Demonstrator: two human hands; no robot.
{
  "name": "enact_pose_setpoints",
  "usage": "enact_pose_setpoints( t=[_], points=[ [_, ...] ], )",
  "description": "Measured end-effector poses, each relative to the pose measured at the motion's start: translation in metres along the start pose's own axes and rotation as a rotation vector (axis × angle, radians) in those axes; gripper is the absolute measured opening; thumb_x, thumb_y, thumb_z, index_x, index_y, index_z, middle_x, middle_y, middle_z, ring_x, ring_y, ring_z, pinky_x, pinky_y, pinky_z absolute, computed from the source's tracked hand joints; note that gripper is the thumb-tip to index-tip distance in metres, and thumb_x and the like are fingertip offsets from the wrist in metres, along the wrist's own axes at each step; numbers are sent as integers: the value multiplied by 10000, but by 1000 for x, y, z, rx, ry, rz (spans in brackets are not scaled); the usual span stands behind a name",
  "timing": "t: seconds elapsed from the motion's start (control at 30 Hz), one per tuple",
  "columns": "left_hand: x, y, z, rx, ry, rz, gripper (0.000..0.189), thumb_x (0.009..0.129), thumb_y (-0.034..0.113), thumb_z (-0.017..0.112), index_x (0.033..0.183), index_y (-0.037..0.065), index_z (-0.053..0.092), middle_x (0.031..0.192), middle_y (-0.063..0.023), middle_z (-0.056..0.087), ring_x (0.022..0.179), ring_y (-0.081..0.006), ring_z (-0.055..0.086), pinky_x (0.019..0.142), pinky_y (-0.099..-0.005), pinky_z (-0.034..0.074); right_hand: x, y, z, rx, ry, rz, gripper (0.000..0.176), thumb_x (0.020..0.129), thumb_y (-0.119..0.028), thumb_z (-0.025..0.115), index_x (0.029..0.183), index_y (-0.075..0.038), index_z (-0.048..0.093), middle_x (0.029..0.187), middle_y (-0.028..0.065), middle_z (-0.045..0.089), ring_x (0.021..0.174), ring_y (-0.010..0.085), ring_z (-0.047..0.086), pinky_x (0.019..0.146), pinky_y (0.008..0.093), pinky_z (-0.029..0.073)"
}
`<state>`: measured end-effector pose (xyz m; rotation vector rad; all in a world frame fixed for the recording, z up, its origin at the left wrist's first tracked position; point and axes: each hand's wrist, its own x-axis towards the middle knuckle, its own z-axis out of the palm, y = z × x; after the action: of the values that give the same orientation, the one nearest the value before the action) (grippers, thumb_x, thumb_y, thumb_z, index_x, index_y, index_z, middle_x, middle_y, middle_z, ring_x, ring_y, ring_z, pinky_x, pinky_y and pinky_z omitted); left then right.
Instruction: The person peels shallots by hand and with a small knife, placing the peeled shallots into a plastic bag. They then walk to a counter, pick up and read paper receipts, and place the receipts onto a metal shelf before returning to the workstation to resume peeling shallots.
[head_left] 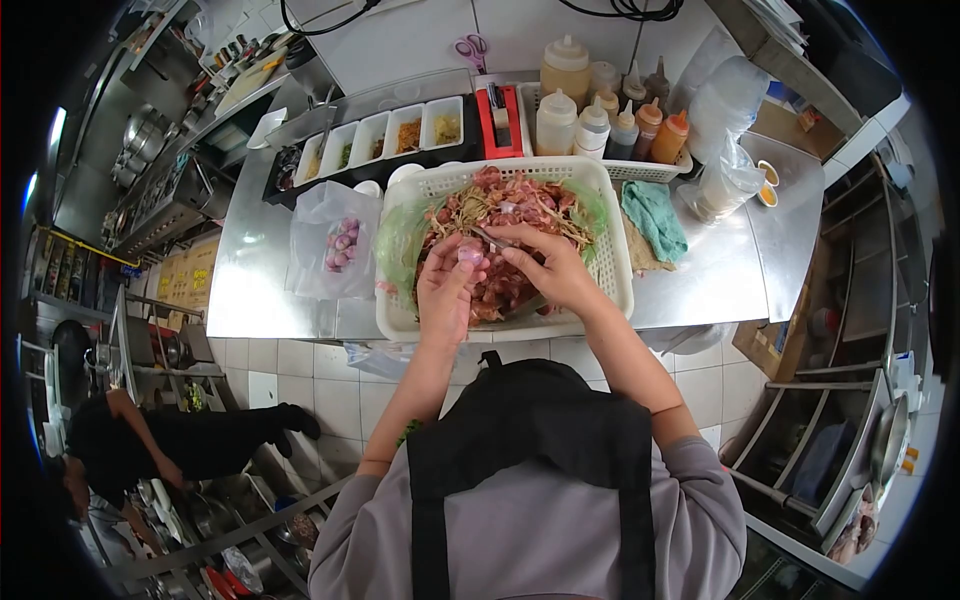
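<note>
My left hand [443, 292] pinches a pinkish-purple shallot [470, 254] between its fingertips. My right hand [556, 268] grips a small knife [488, 238], its blade close to the shallot; whether it touches cannot be told. Both hands are over a white plastic basket [622, 258] lined with a green bag [398, 238]. Pieces of raw meat [520, 196] and brownish, root-like strips [468, 208] fill the bag. Left of the basket, more shallots [343, 245] lie in a clear plastic bag [308, 250].
Seasoning trays [408, 137] line the counter's back left, beside a red-framed box [503, 122]. Several squeeze bottles [592, 128] stand behind the basket, with a teal cloth [655, 220] to its right. Another person [180, 445] is at lower left, near shelves of pans.
</note>
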<state>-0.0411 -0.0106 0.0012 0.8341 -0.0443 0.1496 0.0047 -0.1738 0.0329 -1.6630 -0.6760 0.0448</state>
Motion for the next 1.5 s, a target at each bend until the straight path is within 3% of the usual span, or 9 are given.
enact_pose_setpoints(
  t=[0.07,0.23,0.63,0.77,1.0,1.37,1.5],
  points=[
    [1,-2,-5,-17,19,-5,285,846,50,571,1121,4,511,1039,-105,590,880,-160,599,743,-246,496,-1,-1,-2,-4,18,-14,289,844,-87,554,1132,-63,569,1074,94,618,987,203,589,862,307,439],
    [1,-2,-6,-83,33,10,253,856,56,558,1099,-6,529,1029,-105,602,870,-156,606,739,-250,508,-2,-8,-4,56,-195,2,354,842,-87,555,1195,-83,527,1090,89,615,990,205,591,866,312,440],
    [1,-1,-5,-20,75,31,224,856,42,548,1068,-30,551,1049,-142,600,869,-145,605,747,-238,507,-2,-1,11,-125,-80,-159,312,826,-93,565,1138,-85,573,1094,99,608,1002,266,589,847,327,458],
    [2,-2,-5,-9,102,29,232,853,37,549,1075,-32,548,1031,-138,604,845,-150,612,730,-241,518,-3,-1,10,-138,-60,-152,301,826,-96,567,1126,-83,583,1082,104,612,989,269,591,845,331,456],
    [2,-2,-3,13,121,11,258,832,8,560,1081,-53,543,993,-134,608,809,-173,622,696,-275,547,-4,1,8,111,-60,46,269,853,-111,556,1115,-59,585,1042,110,627,953,216,599,834,296,448],
    [0,0,-5,-68,9,-11,391,813,-41,491,1204,-44,480,1048,-125,592,940,-213,591,828,-293,493,-1,1,3,-20,21,49,265,855,-116,556,1107,-39,583,1078,122,615,1015,218,579,875,292,427],
    [1,5,-3,-170,95,-52,390,834,-26,500,1223,-23,466,1083,-108,577,971,-192,576,852,-294,484,-2,4,6,-21,10,45,328,859,-128,558,1177,-52,532,1080,108,607,980,193,577,866,287,423]
  ],
)
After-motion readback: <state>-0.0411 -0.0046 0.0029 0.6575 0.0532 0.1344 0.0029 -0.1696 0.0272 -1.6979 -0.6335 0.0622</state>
